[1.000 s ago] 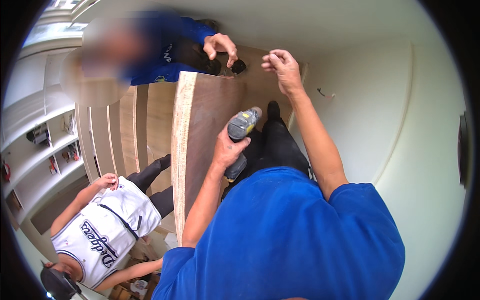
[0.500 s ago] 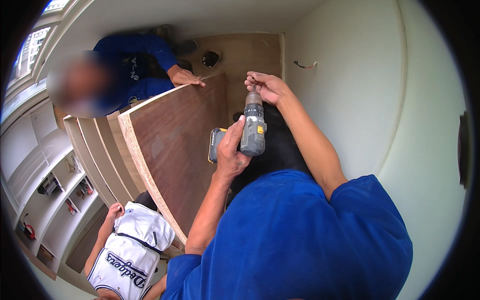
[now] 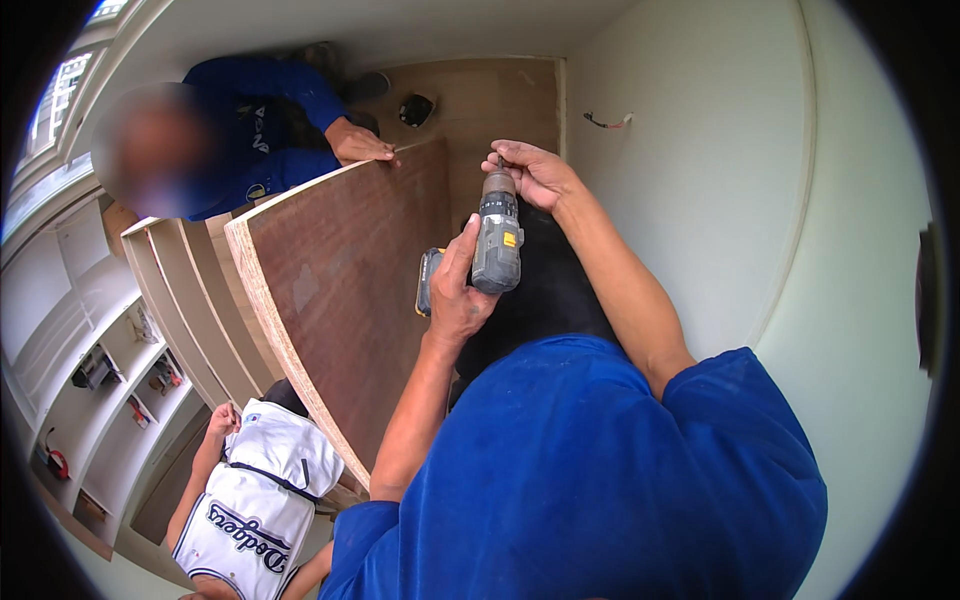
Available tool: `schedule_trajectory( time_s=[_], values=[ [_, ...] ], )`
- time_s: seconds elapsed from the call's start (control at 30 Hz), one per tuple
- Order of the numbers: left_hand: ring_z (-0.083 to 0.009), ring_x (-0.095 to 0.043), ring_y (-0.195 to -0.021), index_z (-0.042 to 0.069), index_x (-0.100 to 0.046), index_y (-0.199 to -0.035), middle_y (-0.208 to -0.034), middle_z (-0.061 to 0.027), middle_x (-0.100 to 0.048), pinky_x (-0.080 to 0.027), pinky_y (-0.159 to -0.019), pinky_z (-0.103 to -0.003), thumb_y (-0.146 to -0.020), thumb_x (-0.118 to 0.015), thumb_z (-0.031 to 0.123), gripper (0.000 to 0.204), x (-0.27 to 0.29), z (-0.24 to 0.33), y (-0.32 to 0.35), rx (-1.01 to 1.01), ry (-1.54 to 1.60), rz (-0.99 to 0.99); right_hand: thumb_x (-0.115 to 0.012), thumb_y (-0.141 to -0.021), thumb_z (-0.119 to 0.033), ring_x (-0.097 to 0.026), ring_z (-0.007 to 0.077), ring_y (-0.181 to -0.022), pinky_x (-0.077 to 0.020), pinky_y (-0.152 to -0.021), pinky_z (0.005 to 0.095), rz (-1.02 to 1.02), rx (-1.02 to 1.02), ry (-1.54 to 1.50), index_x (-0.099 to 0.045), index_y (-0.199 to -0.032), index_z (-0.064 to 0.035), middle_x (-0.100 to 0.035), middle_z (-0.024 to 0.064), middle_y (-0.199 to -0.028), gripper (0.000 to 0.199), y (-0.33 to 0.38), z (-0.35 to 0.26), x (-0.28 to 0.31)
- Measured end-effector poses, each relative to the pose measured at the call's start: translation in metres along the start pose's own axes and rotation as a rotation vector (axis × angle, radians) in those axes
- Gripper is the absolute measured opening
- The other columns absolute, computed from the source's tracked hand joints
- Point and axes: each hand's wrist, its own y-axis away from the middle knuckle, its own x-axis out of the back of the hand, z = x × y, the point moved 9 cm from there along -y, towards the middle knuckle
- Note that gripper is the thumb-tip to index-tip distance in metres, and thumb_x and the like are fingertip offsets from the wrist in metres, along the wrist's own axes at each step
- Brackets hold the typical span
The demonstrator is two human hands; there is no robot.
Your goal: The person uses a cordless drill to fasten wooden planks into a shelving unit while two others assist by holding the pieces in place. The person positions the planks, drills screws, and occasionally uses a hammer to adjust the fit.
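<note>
My left hand (image 3: 460, 296) is wrapped round the handle of a cordless drill (image 3: 496, 245), a grey and black body with a yellow mark. The drill's chuck points away from me. Just beyond it, the fingers of my right hand (image 3: 538, 178) pinch the thin dark bit (image 3: 500, 164) at the chuck's front; its tip is partly hidden by the fingers. Left of the drill stands a brown wooden panel (image 3: 350, 280) with a pale raw edge. A co-worker's hand (image 3: 360, 142) rests on the panel's far top edge.
The co-worker in blue (image 3: 270, 120) crouches at the far left. Another person in a white jersey (image 3: 255, 490) is at the lower left. Shelves with tools (image 3: 110, 400) stand on the left. Wires (image 3: 608, 121) stick out of the pale wall (image 3: 700, 180) on the right.
The drill and both my hands have shifted slightly left and away from me within the picture. The panel and co-worker also appear a little further left. My grip looks the same.
</note>
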Motion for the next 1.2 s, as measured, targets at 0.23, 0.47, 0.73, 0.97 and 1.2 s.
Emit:
schedule_trajectory(
  time_s=[0.23, 0.47, 0.73, 0.97, 1.2],
  values=[
    [-0.0346, -0.071, -0.109, 0.007, -0.049, -0.155, -0.125, -0.0189, -0.070, -0.056, -0.093, -0.041, -0.076, -0.081, -0.001, 0.086, -0.008, -0.010, 0.001, 0.045, -0.040, -0.006, -0.066, -0.101, -0.005, -0.074, 0.0321, -0.100, -0.0644, -0.091, 0.0427, 0.008, -0.012, 0.082, -0.056, -0.126, 0.0062, -0.067, 0.0169, -0.107, 0.028, -0.006, 0.008, 0.001],
    [-0.0390, -0.067, -0.116, 0.009, -0.047, -0.157, -0.133, -0.0218, -0.063, -0.055, -0.096, -0.043, -0.072, -0.082, -0.003, 0.092, -0.017, -0.020, -0.004, -0.026, -0.083, 0.062, -0.065, -0.104, -0.013, -0.072, 0.0353, -0.102, -0.0641, -0.088, 0.0457, -0.030, 0.041, 0.071, -0.049, -0.135, 0.0032, -0.067, 0.0217, -0.110, 0.039, -0.024, 0.003, -0.018],
    [-0.0447, -0.061, -0.121, 0.009, -0.041, -0.161, -0.143, -0.0232, -0.054, -0.050, -0.099, -0.050, -0.071, -0.075, -0.008, 0.097, -0.010, -0.004, -0.041, -0.177, -0.187, 0.181, -0.057, -0.100, -0.064, -0.060, 0.0310, -0.130, -0.0519, -0.108, 0.0453, -0.415, 0.159, 0.098, -0.033, -0.157, -0.0012, -0.055, 0.0202, -0.145, 0.088, 0.035, -0.028, -0.070],
    [-0.0475, -0.056, -0.128, 0.016, -0.034, -0.165, -0.146, -0.0291, -0.049, -0.046, -0.104, -0.053, -0.080, -0.073, 0.000, 0.095, 0.000, 0.022, -0.094, -0.227, -0.139, 0.297, -0.081, -0.092, -0.035, -0.050, 0.0250, -0.140, -0.0374, -0.121, 0.0407, -0.370, 0.617, 0.481, -0.034, -0.159, -0.0041, -0.052, 0.0098, -0.150, 0.088, 0.113, -0.026, -0.104],
    [-0.0549, -0.053, -0.128, 0.018, -0.037, -0.164, -0.159, -0.0378, -0.029, -0.046, -0.108, -0.055, -0.086, -0.069, 0.004, 0.085, -0.025, 0.033, -0.091, -0.243, -0.195, 0.132, -0.075, -0.096, -0.020, -0.055, 0.0282, -0.137, -0.0463, -0.115, 0.0442, -0.441, 0.522, 0.065, -0.037, -0.158, -0.0055, -0.054, 0.0138, -0.150, 0.074, 0.070, -0.034, -0.063]
  ],
)
